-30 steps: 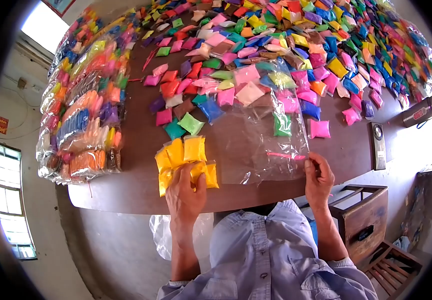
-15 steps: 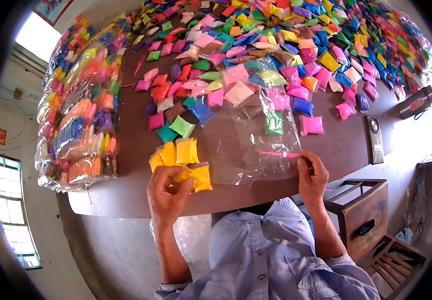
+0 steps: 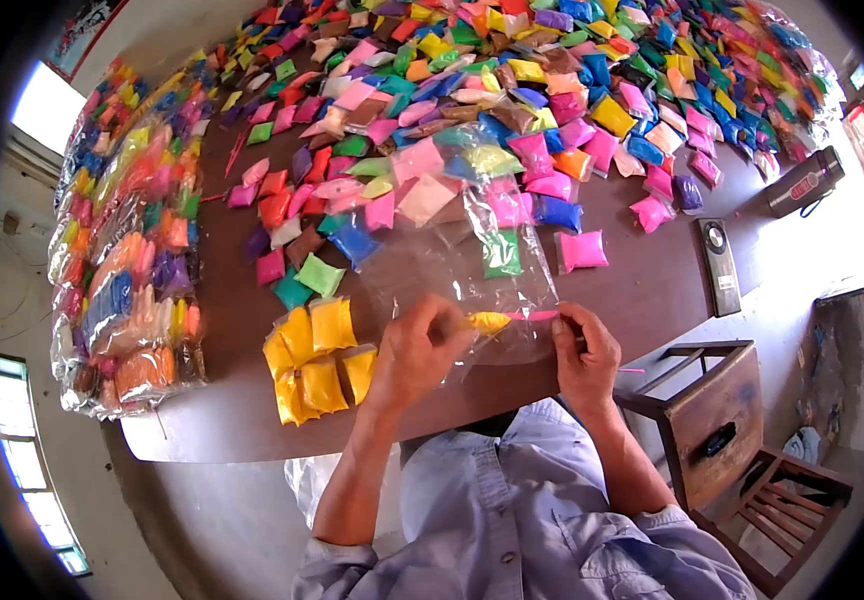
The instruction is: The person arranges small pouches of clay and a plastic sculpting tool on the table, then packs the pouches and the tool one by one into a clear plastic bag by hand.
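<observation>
My left hand point(image 3: 424, 345), a little blurred, has its fingers closed on a small yellow packet point(image 3: 490, 322). That packet is at the near end of a large clear plastic bag point(image 3: 527, 345); I cannot tell whether it is inside. My right hand point(image 3: 588, 350) pinches the bag's right edge. Beside the yellow packet, a thin pink stick point(image 3: 534, 316) reaches toward the right fingertips. A green packet point(image 3: 502, 252) shows through the bag, with pink ones farther up. Several more yellow packets point(image 3: 322, 387) lie together left of my left hand.
Loose coloured packets point(image 3: 552, 75) cover the far side of the brown table point(image 3: 642, 300). Filled clear bags point(image 3: 137, 290) are stacked at the left. A dark bottle point(image 3: 804, 182) and a flat dark device point(image 3: 719, 268) lie at the right. A wooden chair point(image 3: 722, 430) stands below.
My left hand has moved right, from the yellow packets to the clear bag, carrying one yellow packet. My right hand still holds the bag's edge. The whole view has shifted slightly.
</observation>
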A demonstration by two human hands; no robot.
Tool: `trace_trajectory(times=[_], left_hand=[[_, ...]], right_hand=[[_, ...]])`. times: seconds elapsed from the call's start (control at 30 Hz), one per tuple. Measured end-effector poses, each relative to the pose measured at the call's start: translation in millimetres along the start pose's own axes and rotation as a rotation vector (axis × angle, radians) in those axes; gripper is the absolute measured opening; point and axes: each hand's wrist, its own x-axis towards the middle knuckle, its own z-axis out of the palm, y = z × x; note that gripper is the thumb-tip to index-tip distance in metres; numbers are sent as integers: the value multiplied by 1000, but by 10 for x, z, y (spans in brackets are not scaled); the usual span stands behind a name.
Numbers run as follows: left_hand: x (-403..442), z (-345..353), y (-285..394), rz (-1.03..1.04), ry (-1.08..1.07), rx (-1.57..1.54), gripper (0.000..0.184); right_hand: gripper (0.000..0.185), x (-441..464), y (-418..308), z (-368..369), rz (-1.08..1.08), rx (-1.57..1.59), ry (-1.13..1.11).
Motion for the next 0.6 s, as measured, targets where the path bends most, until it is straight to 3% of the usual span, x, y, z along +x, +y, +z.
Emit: trace_trajectory(times=[0.1,0.17,0.4,0.5,0.57,0.6], left_hand=[[26,6,-10,29,-110,-8,29],[42,38,-30,-61,-171,-52,31],[42,211,8,146,-180,75,34],[38,219,47,306,-168,186,35],[25,158,150,547,-134,462,34],[30,169,107,551,-135,456,34]], right_hand=[[20,12,-20,-14,-2,-4,-17],[20,23,-34,2,-31,-23,-1],[20,47,-60,-29,-41,-23,-6],[20,64,-82,-11,-49,-45,44],[23,31,-79,-13,66,-26,33],[23,52,-89,-26,65,-32,36]])
